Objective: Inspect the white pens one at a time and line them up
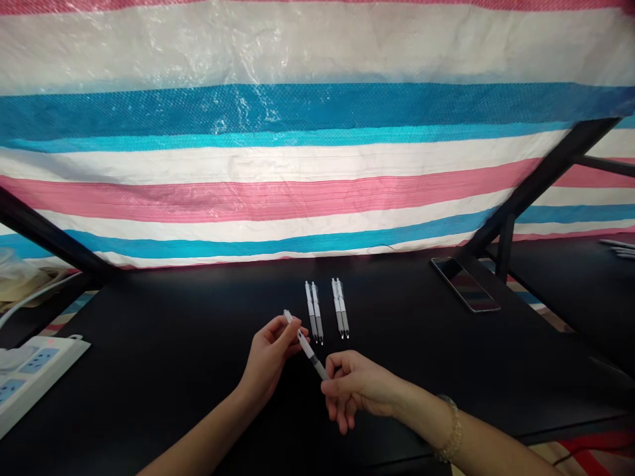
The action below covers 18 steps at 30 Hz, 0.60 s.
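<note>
My left hand (pixel 272 350) and right hand (pixel 354 389) grip opposite ends of a white pen (pixel 307 348), just nearer me than the two pairs of pens (pixel 314 313) lying on the black worktop (pixel 163 370).

Both hands (pixel 310 370) hold a white-and-grey pen (pixel 308 348).

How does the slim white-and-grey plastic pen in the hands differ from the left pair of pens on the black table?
The held pen is between the left hand and right hand; the left pair lies on the table. The held pen slants across the view; the pair lies nearly straight up and down in it. The right hand hides the held pen's lower end; the pair's tips show. All are slim, white and grey.
</note>
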Each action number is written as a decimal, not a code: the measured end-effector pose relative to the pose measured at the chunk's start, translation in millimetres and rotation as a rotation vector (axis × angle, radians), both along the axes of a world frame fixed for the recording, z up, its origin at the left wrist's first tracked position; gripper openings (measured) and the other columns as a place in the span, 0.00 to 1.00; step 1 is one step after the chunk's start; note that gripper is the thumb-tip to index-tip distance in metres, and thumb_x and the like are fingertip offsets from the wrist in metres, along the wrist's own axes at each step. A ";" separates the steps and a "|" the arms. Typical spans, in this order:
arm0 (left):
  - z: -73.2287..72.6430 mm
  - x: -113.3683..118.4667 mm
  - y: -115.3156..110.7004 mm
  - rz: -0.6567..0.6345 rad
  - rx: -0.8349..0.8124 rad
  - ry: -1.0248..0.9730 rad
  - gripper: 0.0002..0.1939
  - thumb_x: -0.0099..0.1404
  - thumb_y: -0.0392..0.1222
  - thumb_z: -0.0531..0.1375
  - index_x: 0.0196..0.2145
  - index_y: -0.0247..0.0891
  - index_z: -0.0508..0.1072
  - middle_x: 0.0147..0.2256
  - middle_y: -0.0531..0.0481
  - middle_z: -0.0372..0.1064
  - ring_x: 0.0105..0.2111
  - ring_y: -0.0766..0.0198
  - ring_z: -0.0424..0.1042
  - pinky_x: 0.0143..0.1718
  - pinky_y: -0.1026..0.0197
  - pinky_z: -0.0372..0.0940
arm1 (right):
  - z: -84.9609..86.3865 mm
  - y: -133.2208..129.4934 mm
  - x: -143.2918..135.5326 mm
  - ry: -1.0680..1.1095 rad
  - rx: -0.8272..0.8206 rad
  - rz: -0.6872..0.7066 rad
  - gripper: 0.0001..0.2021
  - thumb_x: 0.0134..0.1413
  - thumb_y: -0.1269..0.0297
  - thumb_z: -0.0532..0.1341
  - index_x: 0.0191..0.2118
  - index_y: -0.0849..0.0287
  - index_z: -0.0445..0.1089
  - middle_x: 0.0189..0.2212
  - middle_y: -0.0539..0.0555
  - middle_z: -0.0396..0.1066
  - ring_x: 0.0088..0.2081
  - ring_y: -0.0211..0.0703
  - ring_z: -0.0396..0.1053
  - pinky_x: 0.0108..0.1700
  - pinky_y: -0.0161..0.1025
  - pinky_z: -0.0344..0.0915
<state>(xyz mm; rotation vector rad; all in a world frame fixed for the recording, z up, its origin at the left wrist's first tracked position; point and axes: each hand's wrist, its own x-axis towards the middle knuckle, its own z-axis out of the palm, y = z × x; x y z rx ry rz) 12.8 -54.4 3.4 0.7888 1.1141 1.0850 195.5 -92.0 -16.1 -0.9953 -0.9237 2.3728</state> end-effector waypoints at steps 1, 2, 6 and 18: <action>0.5 0.4 -0.8 -0.012 0.007 0.009 0.13 0.53 0.48 0.68 0.30 0.35 0.75 0.28 0.48 0.74 0.29 0.65 0.72 0.30 0.67 0.67 | -0.2 0.2 -0.3 0.000 -0.004 -0.014 0.23 0.39 0.54 0.70 0.31 0.59 0.57 0.19 0.51 0.72 0.16 0.38 0.69 0.16 0.27 0.59; 1.0 0.2 -1.0 -0.017 0.010 0.015 0.13 0.53 0.48 0.68 0.30 0.35 0.75 0.28 0.48 0.74 0.29 0.65 0.73 0.31 0.66 0.67 | -0.3 0.4 -0.4 0.000 -0.008 -0.030 0.22 0.38 0.54 0.70 0.31 0.59 0.57 0.18 0.51 0.72 0.16 0.37 0.68 0.15 0.26 0.58; 2.5 -2.5 1.2 -0.045 -0.017 0.006 0.15 0.52 0.49 0.69 0.31 0.35 0.75 0.29 0.46 0.75 0.30 0.63 0.73 0.33 0.64 0.68 | -1.0 1.2 -0.6 0.014 -0.019 -0.052 0.21 0.39 0.53 0.69 0.30 0.61 0.61 0.18 0.51 0.71 0.15 0.35 0.67 0.15 0.26 0.56; 3.5 -2.9 1.1 0.008 -0.034 -0.057 0.15 0.53 0.48 0.69 0.32 0.35 0.75 0.30 0.47 0.75 0.32 0.62 0.74 0.35 0.63 0.68 | -2.7 1.1 -0.9 0.028 0.005 -0.083 0.27 0.42 0.49 0.68 0.39 0.59 0.56 0.21 0.52 0.73 0.18 0.40 0.71 0.15 0.27 0.57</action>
